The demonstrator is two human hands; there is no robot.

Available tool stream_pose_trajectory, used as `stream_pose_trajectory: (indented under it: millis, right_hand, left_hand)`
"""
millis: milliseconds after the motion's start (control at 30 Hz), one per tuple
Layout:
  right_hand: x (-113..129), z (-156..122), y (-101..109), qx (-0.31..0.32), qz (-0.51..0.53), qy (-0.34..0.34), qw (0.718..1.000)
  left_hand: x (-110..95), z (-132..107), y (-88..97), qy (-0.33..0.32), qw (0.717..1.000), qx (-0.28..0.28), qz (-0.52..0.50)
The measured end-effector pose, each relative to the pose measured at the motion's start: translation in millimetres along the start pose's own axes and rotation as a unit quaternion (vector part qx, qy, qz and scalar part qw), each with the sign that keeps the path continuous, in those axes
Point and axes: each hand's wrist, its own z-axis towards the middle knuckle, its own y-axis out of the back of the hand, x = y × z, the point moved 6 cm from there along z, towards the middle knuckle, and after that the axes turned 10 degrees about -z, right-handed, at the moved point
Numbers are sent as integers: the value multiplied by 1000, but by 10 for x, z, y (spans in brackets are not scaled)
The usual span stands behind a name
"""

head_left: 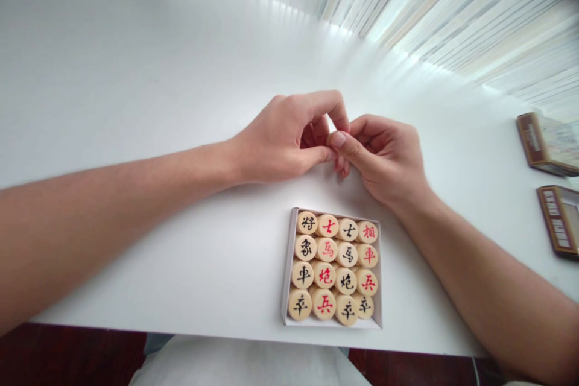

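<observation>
My left hand (292, 136) and my right hand (384, 154) meet over the white table, just beyond a shallow box of Chinese chess pieces. The left index finger bends down toward its thumb, around the right hand's fingertips. On the right hand, the thumb presses against the curled index finger. Anything between the fingers is hidden. The open box (379, 307) has pale walls and holds round wooden pieces in rows, with black or red characters on top. One black-marked piece (364, 306) in the nearest right corner sits lower than its neighbours. Neither hand touches the box.
Two brown-edged boxes, one farther back (534, 142) and one nearer (558, 220), lie at the table's right side. A pale striped curtain (407, 0) hangs along the far edge. The white table (136, 72) has its near edge close to my lap.
</observation>
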Motion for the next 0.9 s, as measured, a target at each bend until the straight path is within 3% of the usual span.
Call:
stream_pose_trajectory:
  millis: [300,533,900]
  right_hand:
    - [-85,2,-24,44,70,-58,995]
    - [-96,17,-54,63,81,-53,993]
    - [-55,-89,-67,-19,48,22,998]
  left_hand:
    - [61,-9,59,-1,1000,7,-13]
    - [80,-21,93,18,999,6,-38]
    - [87,-2,116,50,995,-8,-89]
